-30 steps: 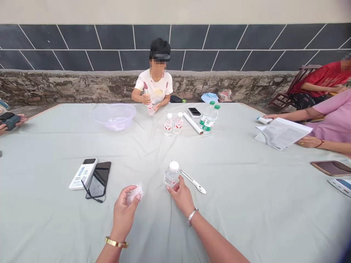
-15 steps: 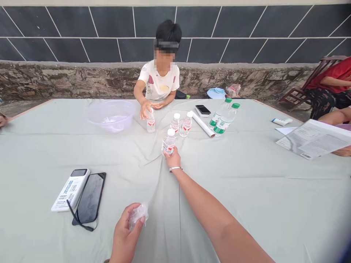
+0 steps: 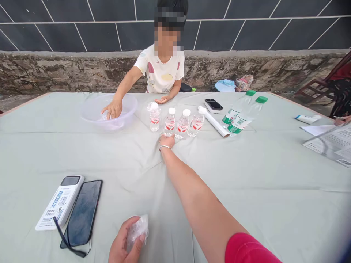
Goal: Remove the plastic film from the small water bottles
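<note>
My left hand (image 3: 127,241), low in the view, is closed around a crumpled wad of clear plastic film (image 3: 138,229). Stretched far forward, my right hand (image 3: 167,141) has its fingers at the base of a small white-capped water bottle (image 3: 169,124); the bottle partly hides the grip. Just right of it, two matching bottles, a middle one (image 3: 182,125) and an end one (image 3: 196,123), stand upright in the same row. Another small bottle (image 3: 154,118) stands to the left, with clear film bunched about its cap.
Opposite me, a person's hand (image 3: 113,109) reaches into a translucent purple basin (image 3: 128,113). A white roll (image 3: 216,124), a phone (image 3: 214,104) and green-capped bottles (image 3: 238,123) stand or lie to the right. Nearer left are a power bank (image 3: 59,204) and a dark phone (image 3: 83,212).
My right hand has moved its bottle forward into line with the other two. The person opposite has let go of the left bottle and reached into the basin. The view has shifted.
</note>
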Demonstrator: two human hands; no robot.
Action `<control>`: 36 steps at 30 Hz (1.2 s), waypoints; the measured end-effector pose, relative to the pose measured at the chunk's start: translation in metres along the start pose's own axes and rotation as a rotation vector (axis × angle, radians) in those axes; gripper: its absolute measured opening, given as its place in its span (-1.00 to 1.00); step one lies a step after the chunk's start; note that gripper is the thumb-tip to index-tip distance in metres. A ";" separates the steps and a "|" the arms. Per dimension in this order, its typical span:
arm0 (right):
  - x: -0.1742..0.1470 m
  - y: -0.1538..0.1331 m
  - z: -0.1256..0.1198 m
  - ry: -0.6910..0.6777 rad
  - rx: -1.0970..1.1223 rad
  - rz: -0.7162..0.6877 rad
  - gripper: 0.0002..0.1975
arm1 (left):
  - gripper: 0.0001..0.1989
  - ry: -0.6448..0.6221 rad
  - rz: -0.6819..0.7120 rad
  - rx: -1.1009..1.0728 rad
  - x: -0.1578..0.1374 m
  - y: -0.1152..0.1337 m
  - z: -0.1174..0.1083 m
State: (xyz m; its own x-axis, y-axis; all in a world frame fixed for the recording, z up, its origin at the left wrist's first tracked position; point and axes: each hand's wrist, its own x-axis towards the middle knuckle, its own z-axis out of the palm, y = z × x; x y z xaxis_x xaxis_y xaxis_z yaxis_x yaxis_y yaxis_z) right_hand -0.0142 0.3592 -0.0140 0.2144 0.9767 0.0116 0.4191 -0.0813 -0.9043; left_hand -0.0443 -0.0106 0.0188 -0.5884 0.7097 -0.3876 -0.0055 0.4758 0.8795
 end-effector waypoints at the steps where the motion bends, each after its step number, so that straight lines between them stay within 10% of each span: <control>1: -0.005 0.001 -0.002 -0.005 -0.003 -0.004 -0.41 | -0.46 -0.002 -0.011 -0.019 0.005 0.003 -0.001; 5: -0.043 0.010 -0.020 -0.113 -0.101 -0.120 -0.51 | -0.27 -0.070 -0.031 -0.059 0.026 0.014 -0.001; 11: -0.089 0.016 -0.041 -0.438 -0.364 -0.517 -0.76 | -0.51 -0.152 0.081 -0.004 0.024 0.021 0.014; 21: -0.086 0.010 -0.040 -0.464 -0.481 -0.523 -0.78 | -0.63 -0.095 0.246 0.097 0.038 0.045 -0.007; 28: -0.078 0.006 -0.034 -0.486 -0.400 -0.467 -0.73 | -0.59 0.149 0.307 -0.003 0.164 0.166 -0.036; 32: -0.059 -0.011 -0.020 -0.374 -0.262 -0.408 -0.48 | -0.23 0.173 0.301 -0.125 0.241 0.249 -0.042; 36: -0.032 -0.032 0.012 -0.253 -0.152 -0.322 -0.25 | 0.02 0.143 0.312 -0.036 0.267 0.268 -0.046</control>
State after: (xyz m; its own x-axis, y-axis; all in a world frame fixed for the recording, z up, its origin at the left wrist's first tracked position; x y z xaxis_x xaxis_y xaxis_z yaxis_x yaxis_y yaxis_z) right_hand -0.0449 0.3328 0.0090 -0.1634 0.9734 0.1608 0.5583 0.2256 -0.7984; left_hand -0.2401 0.2827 0.1632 -0.6733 0.7370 -0.0586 0.1650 0.2270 0.9598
